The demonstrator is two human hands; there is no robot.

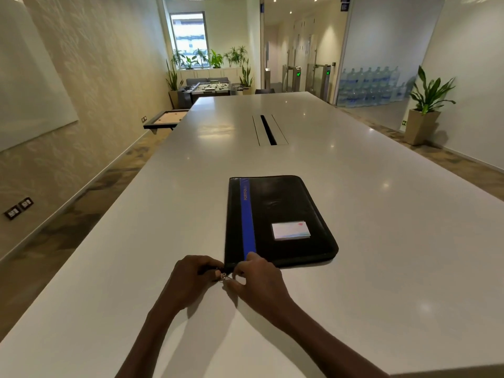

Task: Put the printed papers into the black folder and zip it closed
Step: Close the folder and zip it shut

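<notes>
The black folder (pixel 283 214) has a smooth, leather-like cover with a soft sheen; a matt blue cloth-like band (pixel 247 222) runs along its length. A glossy white card (pixel 291 230) lies on the cover. The zipper pull (pixel 223 276) — small, bright — looks metallic. The white table (pixel 354 214) is smooth and glossy, mirroring the ceiling lights.

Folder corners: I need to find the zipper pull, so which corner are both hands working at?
The near left corner, at the foot of the blue stripe; the other three corners lie untouched.
</notes>
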